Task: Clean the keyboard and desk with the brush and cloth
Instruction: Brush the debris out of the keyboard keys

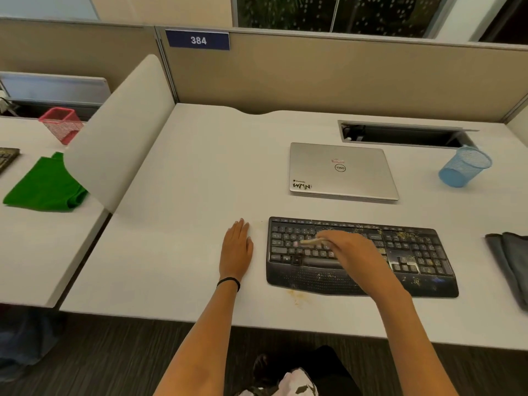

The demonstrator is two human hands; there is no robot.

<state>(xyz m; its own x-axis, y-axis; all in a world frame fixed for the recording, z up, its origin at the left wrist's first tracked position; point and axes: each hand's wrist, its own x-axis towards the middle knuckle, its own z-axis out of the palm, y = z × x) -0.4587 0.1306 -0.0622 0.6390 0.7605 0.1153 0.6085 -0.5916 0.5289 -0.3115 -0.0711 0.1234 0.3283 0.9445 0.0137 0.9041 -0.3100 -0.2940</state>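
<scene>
Two grips: left hand (pixel 236 247) spread flat on desk (pixel 200 167), right hand (pixel 343 248) seemingly around brush (pixel 310 241) over keyboard (pixel 414 252).

right hand (pixel 341 243) holds brush (pixel 310 240) on keyboard (pixel 414 252), left hand (pixel 236 250) flat on desk (pixel 185 181)

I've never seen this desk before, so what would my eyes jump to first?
Probably the black keyboard at the front of the desk, sprinkled with yellowish crumbs on its right side. The right hand holds a pale brush over its keys, while the left hand lies flat on the desk just left of it. Behind sit a closed silver laptop and a blue mesh cup.
</scene>
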